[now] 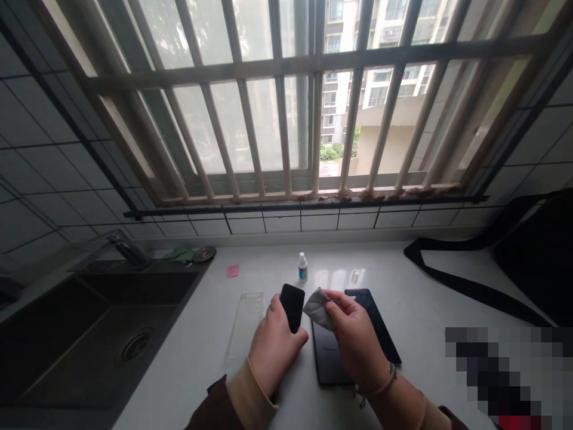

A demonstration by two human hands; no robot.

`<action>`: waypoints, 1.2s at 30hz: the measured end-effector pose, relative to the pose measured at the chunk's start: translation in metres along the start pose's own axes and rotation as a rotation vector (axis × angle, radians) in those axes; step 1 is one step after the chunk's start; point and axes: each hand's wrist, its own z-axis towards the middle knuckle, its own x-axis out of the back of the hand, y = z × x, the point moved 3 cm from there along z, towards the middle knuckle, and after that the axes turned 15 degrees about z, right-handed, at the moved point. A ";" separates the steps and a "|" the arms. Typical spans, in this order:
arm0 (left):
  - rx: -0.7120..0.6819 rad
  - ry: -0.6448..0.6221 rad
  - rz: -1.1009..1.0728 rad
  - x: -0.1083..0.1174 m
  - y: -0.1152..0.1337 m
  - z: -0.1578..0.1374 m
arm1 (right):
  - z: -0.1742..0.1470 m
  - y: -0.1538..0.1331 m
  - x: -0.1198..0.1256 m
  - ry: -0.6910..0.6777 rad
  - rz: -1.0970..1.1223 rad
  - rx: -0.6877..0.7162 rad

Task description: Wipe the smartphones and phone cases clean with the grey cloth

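My left hand (278,340) grips a black smartphone (293,303) by its sides, screen facing up. In my right hand (353,325) a grey cloth (319,309) is pinched between thumb and fingers, just right of the phone. Below my right hand lies a dark tablet (329,355) on the white counter. A clear phone case (245,316) rests to the left of my left hand. Beyond the phone stands a small white-capped bottle (302,269) with a blue label.
A dark sink (89,352) with a faucet (128,248) is at the left, a green cloth (179,255) by its back edge. A pink note (233,272) and a small clear piece (355,276) lie on the counter (430,298). A black bag (535,257) with a strap sits right.
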 end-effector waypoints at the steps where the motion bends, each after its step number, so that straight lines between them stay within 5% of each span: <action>1: 0.010 0.012 -0.036 0.001 -0.001 0.002 | 0.001 0.000 0.002 0.035 0.026 0.008; 4: 0.044 -0.056 -0.335 0.004 -0.001 0.005 | 0.004 -0.002 0.007 0.134 0.043 0.047; 7: 0.081 -0.331 -0.801 0.003 0.008 0.001 | 0.006 -0.004 0.009 0.183 0.010 0.098; 10: 0.109 -0.498 -0.997 0.004 0.017 -0.008 | 0.007 -0.005 0.011 0.205 -0.036 0.141; 17: -0.052 -0.565 -1.000 -0.001 0.025 -0.016 | -0.001 -0.024 0.011 0.141 -0.361 0.374; 23: -0.044 -0.558 -1.039 -0.007 0.026 -0.018 | -0.020 -0.030 -0.014 -0.350 -0.654 0.747; 29: 0.001 -0.522 -1.136 -0.003 0.026 -0.017 | -0.027 -0.025 -0.023 -0.609 -0.753 0.831; 32: -0.070 -0.570 -1.137 -0.003 0.026 -0.017 | -0.028 -0.030 -0.022 -0.618 -0.743 0.857; 36: -0.151 -0.604 -1.076 -0.006 0.023 -0.017 | -0.024 -0.038 -0.017 -0.456 -0.709 0.821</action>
